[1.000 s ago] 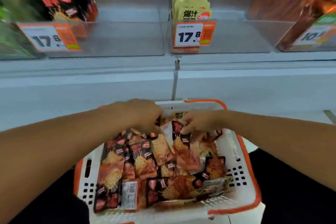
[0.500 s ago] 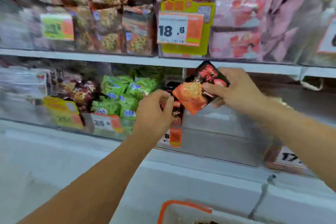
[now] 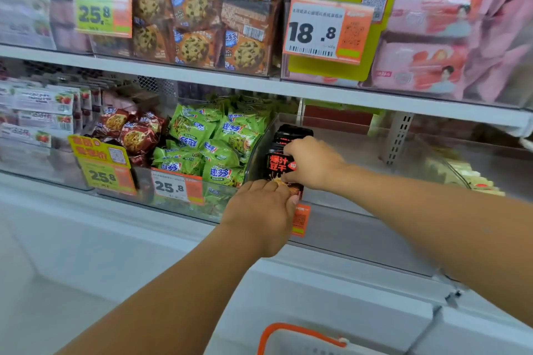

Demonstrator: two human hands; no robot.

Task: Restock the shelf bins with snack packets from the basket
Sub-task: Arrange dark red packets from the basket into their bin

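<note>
At the centre of the frame both hands work at the front left corner of a clear shelf bin (image 3: 346, 228) on the lower shelf. The right hand (image 3: 313, 163) has its fingers curled round the top of a black snack packet (image 3: 279, 165) with red lettering, standing it upright against the bin's left wall; more black packets stand just behind it. The left hand (image 3: 259, 212) reaches over the bin's front lip with fingers bent at the packet's lower edge, but whether it pinches a packet of its own or only steadies this one cannot be told, since its fingertips are hidden. The basket (image 3: 300, 339) that supplies the packets shows only as an orange rim at the bottom centre of the frame, its contents out of view. The main risk, as I judge it, is that the packet is thin and slippery and the bin is mostly bare to the right of the row, so once both hands let go the upright packets may topple forward or slide flat. A second risk is the orange price tag (image 3: 300, 219) clipped to the bin front, just beside the left hand: a knock from the wrist could dislodge it. The green biscuit packets (image 3: 207, 150) heaped in the neighbouring bin, left of centre, lie close to the dividing wall, so a careless push might mix the stock.
</note>
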